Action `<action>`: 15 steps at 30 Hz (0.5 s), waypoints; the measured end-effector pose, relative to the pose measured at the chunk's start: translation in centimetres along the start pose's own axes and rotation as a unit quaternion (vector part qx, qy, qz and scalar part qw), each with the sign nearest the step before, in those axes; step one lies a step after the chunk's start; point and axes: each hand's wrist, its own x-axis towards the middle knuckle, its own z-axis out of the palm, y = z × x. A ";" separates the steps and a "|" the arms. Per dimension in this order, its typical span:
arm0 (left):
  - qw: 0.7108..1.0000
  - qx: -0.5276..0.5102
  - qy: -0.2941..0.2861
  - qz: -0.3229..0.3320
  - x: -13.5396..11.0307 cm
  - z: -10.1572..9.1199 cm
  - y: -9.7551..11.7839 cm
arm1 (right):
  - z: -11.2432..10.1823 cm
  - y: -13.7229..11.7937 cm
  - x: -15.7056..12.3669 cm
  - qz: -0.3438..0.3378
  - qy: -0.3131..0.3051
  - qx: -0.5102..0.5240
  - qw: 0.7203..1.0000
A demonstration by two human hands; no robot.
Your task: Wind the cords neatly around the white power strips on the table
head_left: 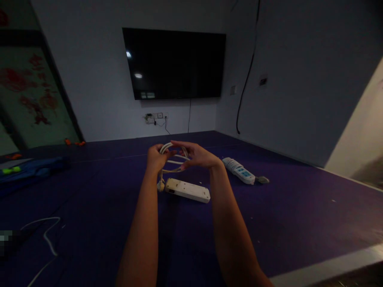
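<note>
A coiled white cord (175,162) is held up in loops between my two hands. My left hand (157,158) is closed around the left side of the loops. On the right side, my right hand (200,154) grips the coil, its thumb below and its fingers above. The plug (160,186) hangs down under my left hand. Just below the coil lies a white power strip (188,190) on the purple surface, yellowed at its left end. To the right of my right hand rests another white power strip (239,170) with blue sockets, its cord wound around it.
A thin white cable (49,235) lies at the lower left. Dark blue cloth (38,167) with yellow-green items is farther left. Small orange objects (79,143) sit near the door. A television (176,65) hangs on the back wall above wall sockets (157,116). A black cable (247,81) hangs on the right wall.
</note>
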 end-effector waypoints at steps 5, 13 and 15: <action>0.998 -0.052 -0.032 -0.033 -0.2 -0.7 0.3 | 0.5 -0.2 0.5 -0.026 0.034 -0.018 0.999; 0.980 -0.116 -0.160 -0.019 -0.4 -2.1 0.2 | 1.1 1.2 2.0 -0.022 0.201 -0.054 0.978; 0.983 -0.122 -0.134 -0.014 -0.3 -1.8 -0.1 | 1.4 1.3 2.4 -0.012 0.245 -0.081 0.966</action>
